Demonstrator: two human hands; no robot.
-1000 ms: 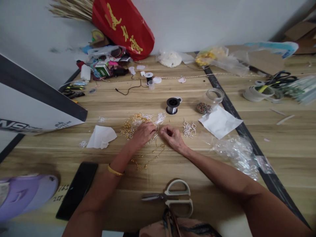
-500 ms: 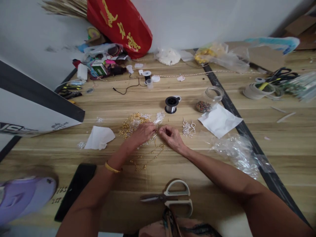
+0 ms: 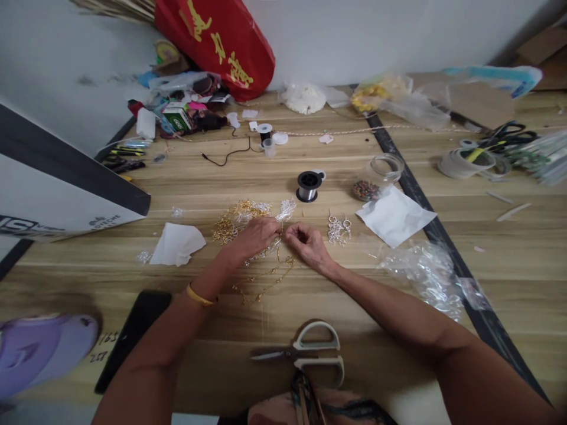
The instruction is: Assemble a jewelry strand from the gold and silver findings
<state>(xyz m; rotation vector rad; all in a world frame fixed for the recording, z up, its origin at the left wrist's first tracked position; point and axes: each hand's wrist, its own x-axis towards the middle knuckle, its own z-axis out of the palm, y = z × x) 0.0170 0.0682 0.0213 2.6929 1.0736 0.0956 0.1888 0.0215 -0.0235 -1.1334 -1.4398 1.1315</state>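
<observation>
My left hand [image 3: 261,234] is closed in a pinch, at the right side of a heap of gold and silver chains [image 3: 228,227]. A thin gold beaded chain [image 3: 261,288] hangs from between the hands and lies in a loop on the table. My right hand [image 3: 310,243] pinches close beside the left fingertips, thumb and forefinger together. What its fingers hold is too small to make out. A silver bundle [image 3: 286,209] lies just beyond the hands. Right of them rests a small pile of silver chain with rings [image 3: 339,229].
White-handled scissors [image 3: 316,354] lie near the front edge. A wire spool [image 3: 309,186] and a glass jar of beads [image 3: 374,180] stand beyond the hands. White paper [image 3: 394,217] and clear plastic bags [image 3: 425,277] are at right, a black phone [image 3: 133,342] at left.
The view has shifted very slightly. Both hands stay in nearly the same place and pinch, with the gold chain still hanging between them.
</observation>
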